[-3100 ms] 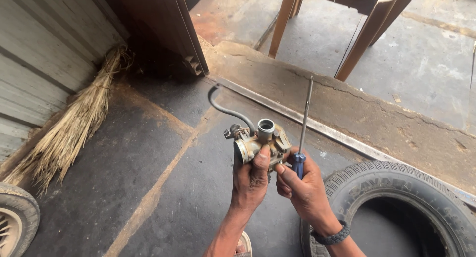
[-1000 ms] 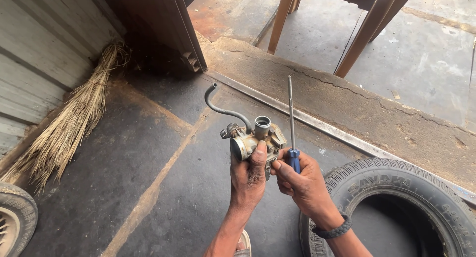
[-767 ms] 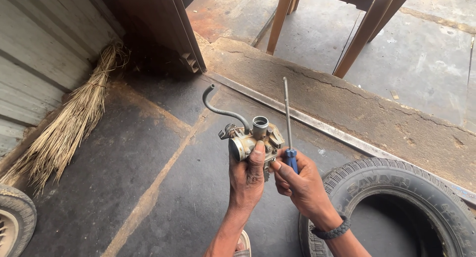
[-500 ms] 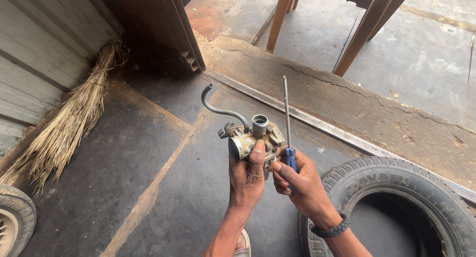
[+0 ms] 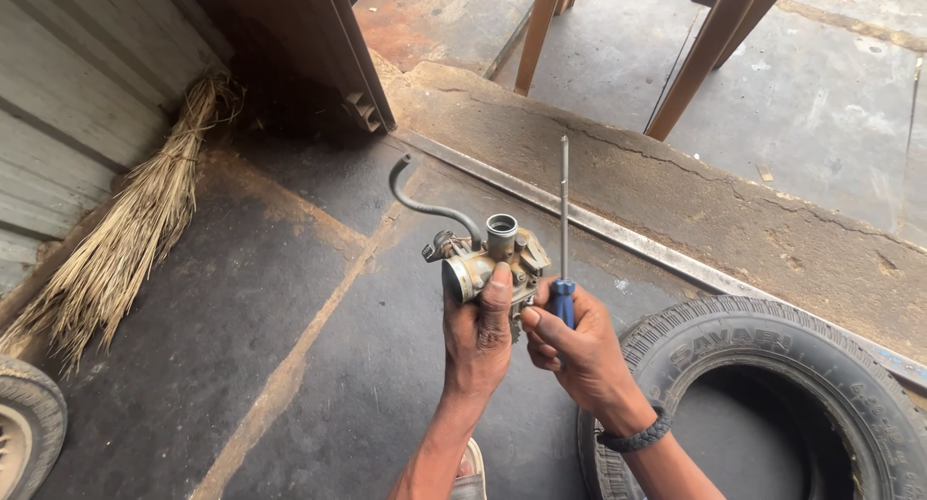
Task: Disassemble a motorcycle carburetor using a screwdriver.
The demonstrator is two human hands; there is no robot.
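Left hand (image 5: 478,341) closed around carburetor (image 5: 488,263), thumb pressed up its near face; body held upright, above the concrete floor (image 5: 241,346), mid-frame. Round throat opening faces left; short cylindrical neck on top. Grey hose (image 5: 425,203) runs from the carburetor's upper left, curving up and away, free end hanging in air.

Right hand (image 5: 579,350) closed on screwdriver (image 5: 564,239): fingers wrapped over the blue handle, metal shaft pointing straight up, just beside the carburetor's right side. Whether handle and carburetor touch: cannot tell. Dark braided band on right wrist.

Surroundings: tyre (image 5: 772,394) lying flat on the floor at lower right, just beside the right forearm. Part of a second wheel (image 5: 24,432) at the lower left edge. Straw broom (image 5: 126,239) lying along the left wall. Metal strip (image 5: 628,239) crosses the floor diagonally behind the hands. Wooden legs (image 5: 705,56) stand on the raised slab beyond.
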